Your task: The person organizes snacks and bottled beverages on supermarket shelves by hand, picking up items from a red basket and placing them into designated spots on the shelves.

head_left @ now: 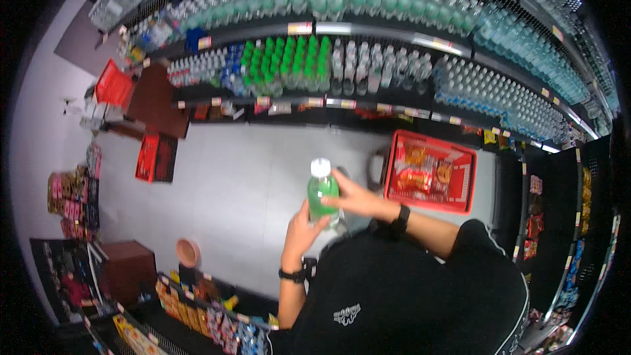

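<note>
Before my chest is a plastic bottle (323, 190) with a white cap and a green body, upright or slightly tilted. My left hand (300, 231) holds its lower part from the left, thumb across the front near the base. On the other side my right hand (356, 198) grips the bottle's upper body, with one finger lying over the front and another behind. The cap is uncovered. Both wrists wear black bands or watches.
A red shopping basket (471, 177) with packaged snacks stands on the floor at right. Long shelves of bottled drinks (286, 66) run ahead. Snack shelves (522, 207) flank the right. Left are a black-and-red crate (148, 158), a brown box (129, 266) and a pink bin (188, 251).
</note>
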Demonstrator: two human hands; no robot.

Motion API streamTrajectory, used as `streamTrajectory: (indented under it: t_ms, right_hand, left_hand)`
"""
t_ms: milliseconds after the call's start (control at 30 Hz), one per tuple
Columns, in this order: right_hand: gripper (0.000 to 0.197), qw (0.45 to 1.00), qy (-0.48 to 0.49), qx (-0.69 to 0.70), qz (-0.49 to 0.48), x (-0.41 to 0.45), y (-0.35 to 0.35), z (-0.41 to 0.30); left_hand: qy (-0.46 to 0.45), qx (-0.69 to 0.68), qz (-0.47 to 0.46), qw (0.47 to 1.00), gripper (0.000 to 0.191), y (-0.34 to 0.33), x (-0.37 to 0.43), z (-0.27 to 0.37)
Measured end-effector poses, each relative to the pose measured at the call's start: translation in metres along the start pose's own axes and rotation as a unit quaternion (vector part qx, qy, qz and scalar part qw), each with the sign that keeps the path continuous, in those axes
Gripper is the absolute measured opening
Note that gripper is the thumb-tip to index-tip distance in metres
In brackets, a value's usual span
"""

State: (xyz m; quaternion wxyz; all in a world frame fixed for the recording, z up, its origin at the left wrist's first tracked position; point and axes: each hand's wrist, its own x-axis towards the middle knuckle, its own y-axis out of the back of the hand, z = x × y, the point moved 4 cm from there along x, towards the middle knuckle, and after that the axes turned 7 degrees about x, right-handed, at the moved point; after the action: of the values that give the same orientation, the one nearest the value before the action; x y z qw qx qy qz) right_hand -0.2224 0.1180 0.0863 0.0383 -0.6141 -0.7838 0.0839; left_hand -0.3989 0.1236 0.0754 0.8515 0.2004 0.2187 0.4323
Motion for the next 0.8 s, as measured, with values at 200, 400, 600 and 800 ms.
streamTrajectory:
  t_ms: [200,400,600,800]
  right_hand:
    - [0.068,0.999,-0.025,0.043,-0.001,0.067,0.044,0.016]
    - [0.064,0.955,-0.019,0.283,-0.082,0.135,0.087,-0.009]
    - [0.058,0.985,0.074,0.126,-0.095,0.183,0.138,-0.045]
    - [0.061,0.994,0.039,0.084,0.058,0.193,0.186,-0.043]
  left_hand:
    - [0.033,0.076,0.002,0.997,0.056,0.026,0.067,-0.007]
    - [0.015,-0.336,-0.147,0.93,0.081,0.037,0.148,-0.047]
    - [0.015,-0.293,-0.255,0.921,0.084,0.029,0.24,0.0]
    - [0.015,-0.232,-0.236,0.944,0.072,0.043,0.299,0.029]
